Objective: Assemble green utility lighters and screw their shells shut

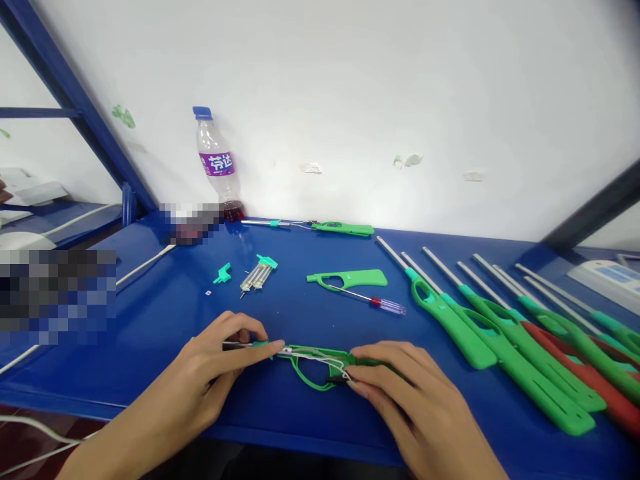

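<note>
An opened green lighter body [315,365] with white wires inside lies on the blue table [280,407] near its front edge. My left hand [215,373] pinches the metal tube end of this lighter, thumb and fingers closed on it. My right hand [395,387] rests on the handle end, fingertips pressing on the inner parts. Behind them lie a loose green half shell [353,278] and a small screwdriver [373,301] with a red and clear handle.
Several finished green long-nose lighters [500,333] and a red one [585,373] lie in a row at the right. Small green parts [223,273] and metal tubes [257,275] lie left of centre. A plastic bottle [219,167] and another lighter [330,228] stand by the wall.
</note>
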`<state>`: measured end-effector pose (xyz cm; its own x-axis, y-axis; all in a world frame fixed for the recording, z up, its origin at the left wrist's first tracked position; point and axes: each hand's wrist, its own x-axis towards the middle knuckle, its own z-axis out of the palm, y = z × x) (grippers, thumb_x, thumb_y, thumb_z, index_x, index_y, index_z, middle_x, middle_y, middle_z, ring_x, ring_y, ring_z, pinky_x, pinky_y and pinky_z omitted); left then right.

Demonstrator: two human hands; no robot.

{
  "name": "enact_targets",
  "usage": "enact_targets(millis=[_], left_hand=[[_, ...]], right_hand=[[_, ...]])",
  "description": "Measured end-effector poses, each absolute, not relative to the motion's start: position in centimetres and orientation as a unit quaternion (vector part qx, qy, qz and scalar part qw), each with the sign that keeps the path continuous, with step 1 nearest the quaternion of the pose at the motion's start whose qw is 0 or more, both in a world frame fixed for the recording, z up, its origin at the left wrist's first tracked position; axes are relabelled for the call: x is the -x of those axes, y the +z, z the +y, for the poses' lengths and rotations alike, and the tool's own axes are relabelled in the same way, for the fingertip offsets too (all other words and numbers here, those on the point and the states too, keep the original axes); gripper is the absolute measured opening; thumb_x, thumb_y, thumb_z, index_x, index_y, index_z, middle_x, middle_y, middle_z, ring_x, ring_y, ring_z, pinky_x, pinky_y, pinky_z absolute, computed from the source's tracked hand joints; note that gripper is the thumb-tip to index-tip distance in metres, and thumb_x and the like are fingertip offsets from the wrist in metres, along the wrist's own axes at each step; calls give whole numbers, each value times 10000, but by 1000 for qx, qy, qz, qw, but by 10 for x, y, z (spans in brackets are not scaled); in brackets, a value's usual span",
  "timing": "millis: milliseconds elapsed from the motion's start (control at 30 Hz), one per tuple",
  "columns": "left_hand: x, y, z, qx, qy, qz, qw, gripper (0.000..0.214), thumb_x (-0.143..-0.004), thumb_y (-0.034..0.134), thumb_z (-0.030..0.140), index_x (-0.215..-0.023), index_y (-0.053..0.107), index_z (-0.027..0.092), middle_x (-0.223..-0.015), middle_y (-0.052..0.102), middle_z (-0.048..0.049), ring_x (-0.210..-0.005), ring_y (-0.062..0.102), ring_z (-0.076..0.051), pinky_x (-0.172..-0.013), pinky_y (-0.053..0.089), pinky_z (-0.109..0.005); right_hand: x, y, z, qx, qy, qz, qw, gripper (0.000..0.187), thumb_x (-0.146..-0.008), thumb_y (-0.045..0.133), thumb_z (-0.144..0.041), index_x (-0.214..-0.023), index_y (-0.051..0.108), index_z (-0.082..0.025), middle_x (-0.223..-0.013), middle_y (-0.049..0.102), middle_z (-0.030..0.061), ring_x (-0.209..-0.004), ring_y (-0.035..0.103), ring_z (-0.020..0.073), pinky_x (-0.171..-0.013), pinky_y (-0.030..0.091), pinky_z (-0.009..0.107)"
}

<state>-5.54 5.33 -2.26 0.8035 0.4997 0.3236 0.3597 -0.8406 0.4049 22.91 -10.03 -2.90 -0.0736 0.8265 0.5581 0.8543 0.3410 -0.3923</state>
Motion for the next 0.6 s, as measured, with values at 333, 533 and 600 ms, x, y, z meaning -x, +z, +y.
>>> enact_targets(millis=[333, 533, 600], left_hand=[[55, -23, 54, -933, 223, 221, 174, 631, -1096, 380, 40, -1410, 725, 465, -1236, 700, -22, -1043, 655, -167, -900, 559, -266], [56, -24, 54, -936, 221, 219, 167, 665, -1088, 365, 21, -1409, 721, 481, -1242, 703, -10, -1046, 659, -159, -915, 556, -261], [56, -25, 54, -938, 218, 216, 164, 671, -1082, 368, 15, -1408, 721, 483, -1247, 706, -7, -1055, 666, -161, -920, 557, -261]], right_hand=[[-230, -32, -100, 572, -3, -739, 355, 138, -1093, 626, -205, -1127, 737, -280, -1145, 806, 18, -1020, 767, 223, -878, 618, 369], [-226, -24, -100, 551, -20, -736, 393, 198, -1117, 575, -185, -1052, 756, -235, -1026, 834, 11, -923, 789, 184, -834, 644, 298], [-225, -24, -100, 547, -28, -737, 397, 202, -1110, 570, -152, -1070, 754, -225, -1005, 840, 10, -906, 792, 181, -827, 649, 292]])
